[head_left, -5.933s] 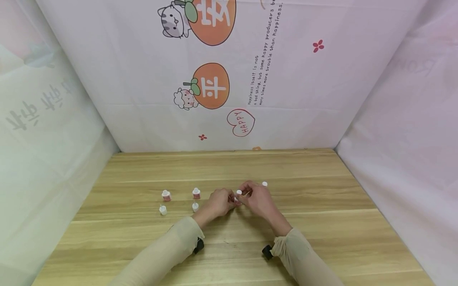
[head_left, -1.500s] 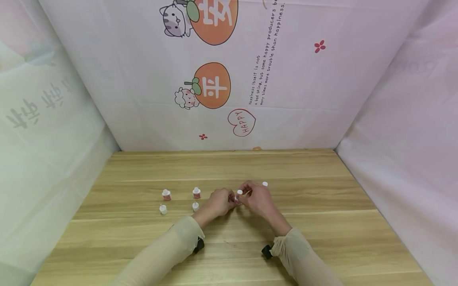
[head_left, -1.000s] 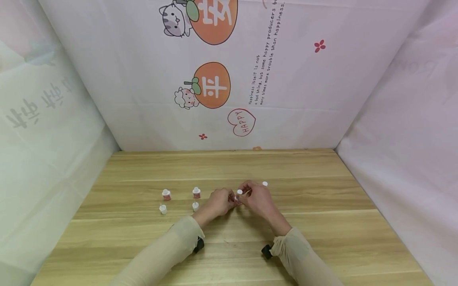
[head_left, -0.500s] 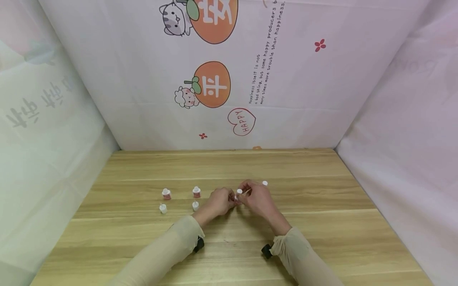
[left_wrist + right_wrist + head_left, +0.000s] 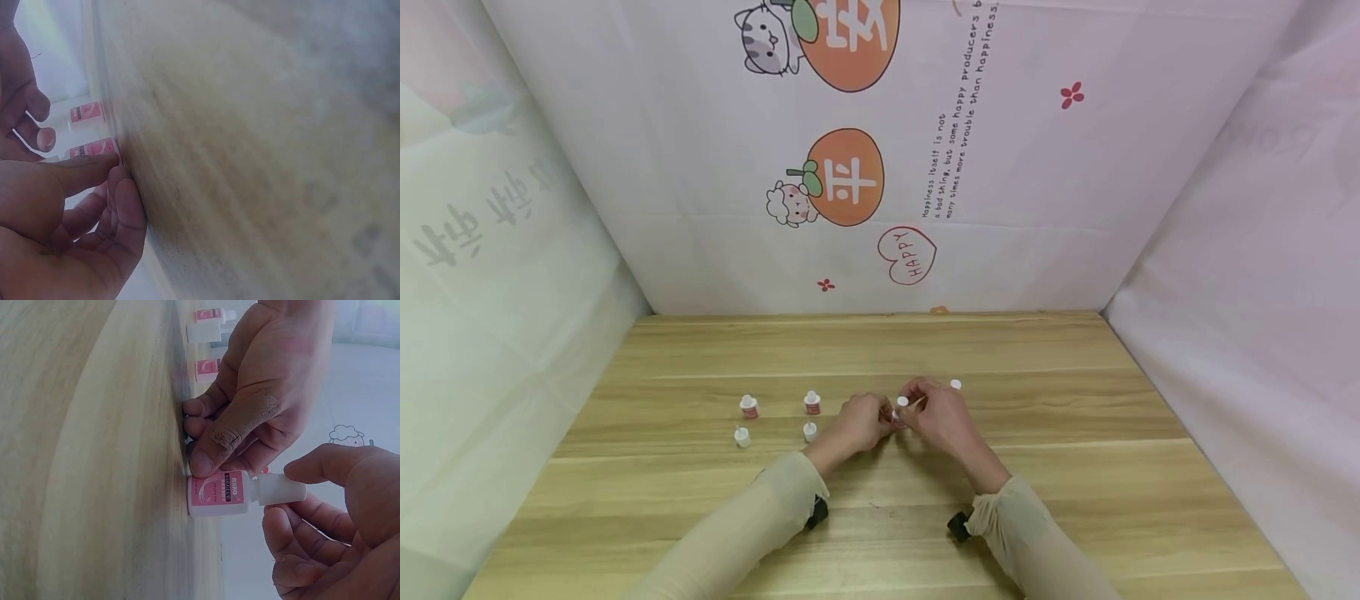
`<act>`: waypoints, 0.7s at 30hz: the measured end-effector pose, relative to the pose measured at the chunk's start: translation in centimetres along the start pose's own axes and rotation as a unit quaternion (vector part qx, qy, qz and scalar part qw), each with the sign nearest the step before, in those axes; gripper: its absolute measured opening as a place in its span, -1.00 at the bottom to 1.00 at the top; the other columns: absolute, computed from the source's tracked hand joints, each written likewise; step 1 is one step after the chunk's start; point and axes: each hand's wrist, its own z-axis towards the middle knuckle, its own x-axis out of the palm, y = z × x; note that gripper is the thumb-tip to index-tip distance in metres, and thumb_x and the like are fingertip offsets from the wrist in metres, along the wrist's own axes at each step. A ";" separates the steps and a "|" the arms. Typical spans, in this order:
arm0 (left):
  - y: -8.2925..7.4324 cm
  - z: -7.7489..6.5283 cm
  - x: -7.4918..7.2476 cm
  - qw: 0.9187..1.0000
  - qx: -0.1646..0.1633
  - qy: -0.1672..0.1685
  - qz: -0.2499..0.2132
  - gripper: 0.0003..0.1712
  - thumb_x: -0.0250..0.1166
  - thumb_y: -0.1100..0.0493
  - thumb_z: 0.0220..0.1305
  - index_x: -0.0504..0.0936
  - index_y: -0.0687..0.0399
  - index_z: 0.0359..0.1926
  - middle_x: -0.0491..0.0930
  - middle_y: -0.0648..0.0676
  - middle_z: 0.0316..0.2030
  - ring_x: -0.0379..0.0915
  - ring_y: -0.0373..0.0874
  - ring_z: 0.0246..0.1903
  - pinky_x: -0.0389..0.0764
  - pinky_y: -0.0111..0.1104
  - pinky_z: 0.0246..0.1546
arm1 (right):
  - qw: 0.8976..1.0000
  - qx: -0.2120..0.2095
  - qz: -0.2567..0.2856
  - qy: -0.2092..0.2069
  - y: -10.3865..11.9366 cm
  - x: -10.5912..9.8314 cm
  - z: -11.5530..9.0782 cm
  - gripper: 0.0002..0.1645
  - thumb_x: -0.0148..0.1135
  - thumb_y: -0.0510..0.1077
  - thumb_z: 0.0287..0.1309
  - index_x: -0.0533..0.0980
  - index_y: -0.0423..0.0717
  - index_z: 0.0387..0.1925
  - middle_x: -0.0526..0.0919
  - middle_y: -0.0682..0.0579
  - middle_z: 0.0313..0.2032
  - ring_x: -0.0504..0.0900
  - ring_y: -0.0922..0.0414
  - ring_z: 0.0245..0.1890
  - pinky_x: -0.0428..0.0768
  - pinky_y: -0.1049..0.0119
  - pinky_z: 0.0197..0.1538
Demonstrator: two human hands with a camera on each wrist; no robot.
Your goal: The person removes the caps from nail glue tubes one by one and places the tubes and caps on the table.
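Near the middle of the table, a small nail glue bottle stands upright between both hands, with a pink label and a white cap. My left hand holds it low at the base, the thumb lying along its side in the right wrist view. At the top, the thumb and fingers of my right hand pinch the cap, which sits at the bottle's neck. From above, the fingers cover much of the bottle body. In the left wrist view its pink label shows past my left thumb.
Two nail glue bottles without their caps, one farther left and one nearer, stand left of my hands. In front of each rests a white brush cap. Behind my right hand, another white-capped bottle is partly hidden. White printed cloth surrounds the wooden table.
Both hands keep their places at the bottle and its cap. Only slight shifts of the fingers and of the visible label show; the other bottles and caps stay put.
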 end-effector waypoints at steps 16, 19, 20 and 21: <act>-0.1 -0.1 -0.1 1.000 0.000 0.002 -0.001 -0.88 0.42 0.13 0.24 0.68 0.05 -0.36 0.69 -0.02 -0.41 0.46 -0.24 -0.44 0.50 -0.36 -0.32 | 1.000 0.008 0.004 0.001 0.0 0.0 0.0 -0.86 0.40 -0.09 0.16 0.60 0.05 -0.25 0.73 0.06 -0.25 0.60 0.25 -0.41 0.54 0.34 -0.37; 0.0 0.0 0.0 1.000 0.001 0.001 0.003 -0.87 0.42 0.12 0.24 0.68 0.05 -0.35 0.69 -0.02 -0.41 0.46 -0.23 -0.43 0.50 -0.35 -0.30 | 1.000 0.010 0.002 -0.001 0.0 0.1 0.0 -0.84 0.41 -0.07 0.16 0.59 0.05 -0.25 0.72 0.07 -0.26 0.60 0.24 -0.40 0.54 0.34 -0.35; 0.0 0.0 0.0 1.000 0.002 0.001 0.003 -0.87 0.42 0.12 0.24 0.68 0.06 -0.35 0.69 -0.02 -0.41 0.47 -0.23 -0.43 0.50 -0.34 -0.29 | 1.000 0.011 0.002 -0.003 0.0 0.1 -0.1 -0.84 0.41 -0.07 0.16 0.59 0.05 -0.25 0.72 0.07 -0.27 0.60 0.24 -0.40 0.54 0.34 -0.35; 0.0 0.0 0.0 1.000 0.003 0.000 0.003 -0.87 0.42 0.11 0.24 0.68 0.06 -0.35 0.69 -0.02 -0.41 0.47 -0.23 -0.42 0.50 -0.34 -0.30 | 1.000 0.011 0.001 -0.004 0.0 0.1 -0.1 -0.84 0.41 -0.06 0.16 0.59 0.05 -0.26 0.72 0.07 -0.27 0.60 0.24 -0.40 0.53 0.34 -0.35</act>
